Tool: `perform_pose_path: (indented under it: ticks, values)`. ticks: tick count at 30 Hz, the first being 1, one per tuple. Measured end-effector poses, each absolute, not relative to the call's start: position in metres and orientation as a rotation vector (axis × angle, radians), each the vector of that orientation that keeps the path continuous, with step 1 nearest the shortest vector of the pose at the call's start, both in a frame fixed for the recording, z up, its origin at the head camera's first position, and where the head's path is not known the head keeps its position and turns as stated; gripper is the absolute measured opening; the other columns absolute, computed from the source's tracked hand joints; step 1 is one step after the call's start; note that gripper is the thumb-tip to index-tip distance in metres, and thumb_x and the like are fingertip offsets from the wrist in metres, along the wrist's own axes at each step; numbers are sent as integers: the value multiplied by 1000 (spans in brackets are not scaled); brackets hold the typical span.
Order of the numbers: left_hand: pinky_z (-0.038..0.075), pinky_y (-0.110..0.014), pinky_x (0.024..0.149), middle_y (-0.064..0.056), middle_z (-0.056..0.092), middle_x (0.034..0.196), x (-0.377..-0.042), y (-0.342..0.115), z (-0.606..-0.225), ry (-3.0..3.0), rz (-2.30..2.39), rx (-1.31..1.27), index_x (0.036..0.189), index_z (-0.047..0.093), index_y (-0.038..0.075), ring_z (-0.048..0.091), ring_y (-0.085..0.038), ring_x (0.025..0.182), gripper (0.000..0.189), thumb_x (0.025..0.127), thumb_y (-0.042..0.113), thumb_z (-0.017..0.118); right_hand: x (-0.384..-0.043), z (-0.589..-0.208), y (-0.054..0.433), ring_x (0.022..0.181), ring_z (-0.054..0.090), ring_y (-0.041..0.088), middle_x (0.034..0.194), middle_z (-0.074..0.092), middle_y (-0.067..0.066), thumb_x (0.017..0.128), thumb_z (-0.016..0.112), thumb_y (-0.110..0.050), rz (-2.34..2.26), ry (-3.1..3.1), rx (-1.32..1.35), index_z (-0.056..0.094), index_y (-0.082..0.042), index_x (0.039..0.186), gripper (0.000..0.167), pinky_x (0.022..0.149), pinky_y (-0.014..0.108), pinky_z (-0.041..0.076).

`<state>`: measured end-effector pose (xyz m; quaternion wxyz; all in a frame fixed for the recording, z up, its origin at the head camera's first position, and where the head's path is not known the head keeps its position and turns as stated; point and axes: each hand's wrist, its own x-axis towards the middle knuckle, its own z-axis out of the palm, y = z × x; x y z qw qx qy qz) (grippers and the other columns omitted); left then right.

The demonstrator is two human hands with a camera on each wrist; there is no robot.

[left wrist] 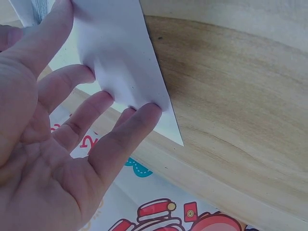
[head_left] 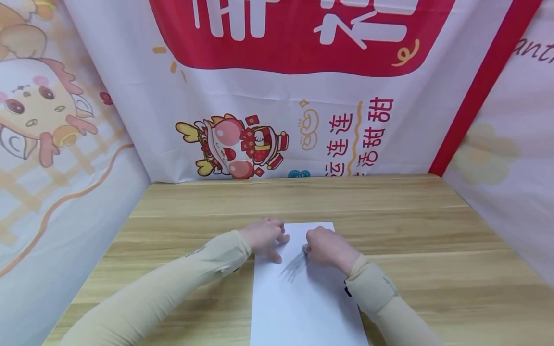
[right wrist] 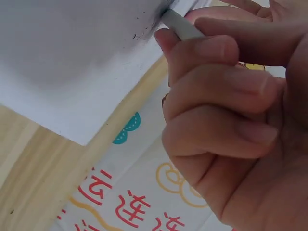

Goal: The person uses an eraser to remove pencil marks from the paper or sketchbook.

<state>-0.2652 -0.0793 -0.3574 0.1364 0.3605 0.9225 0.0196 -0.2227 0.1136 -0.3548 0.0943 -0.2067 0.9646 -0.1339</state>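
The right hand pinches a pale stub; the left hand (loosely spread) touches paper.

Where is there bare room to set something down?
Bare table lies right of the right sleeve, left of the left sleeve, and between the paper and the back banner. Crowded: the paper's far end, left hand pressing, right hand gripping a grey stick.

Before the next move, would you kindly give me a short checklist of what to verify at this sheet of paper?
1. Left hand steadying the paper: ok, touching it.
2. Right hand gripping the pale stick: ok, pinched.
3. Left hand off the grey marks: ok, beside them.
4. Paper lying flat: cannot tell; shading may be a bulge.
5. Paper's near edge on the table: cannot tell, out of frame.
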Motion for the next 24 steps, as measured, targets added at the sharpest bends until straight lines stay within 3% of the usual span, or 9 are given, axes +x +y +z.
perform_pose_path:
  ticks: [10, 18, 24]
  values:
    - [44, -37, 97, -6, 56, 126, -265, -78, -357, 2662, 63, 1031, 127, 68, 14, 53, -26, 115, 58, 77, 39, 84, -227, -355, 121, 52, 41, 13, 58, 46, 0, 88, 64, -5, -455, 2758, -647, 59, -6, 69, 20, 49, 28, 33]
    - [42, -40, 100, -7, 56, 127, -265, -78, -357, 2659, 70, 1030, 127, 68, 14, 53, -26, 118, 57, 78, 38, 84, -230, -357, 123, 56, 44, 16, 67, 52, 4, 93, 62, -15, -383, 2734, -501, 64, -4, 83, 15, 52, 31, 35]
    - [40, -40, 102, -7, 56, 126, -265, -78, -358, 2664, 39, 1056, 125, 69, 13, 53, -25, 117, 56, 78, 39, 83, -232, -357, 127, 56, 44, 16, 66, 54, 4, 90, 64, -19, -379, 2733, -506, 61, -6, 77, 18, 52, 31, 35]
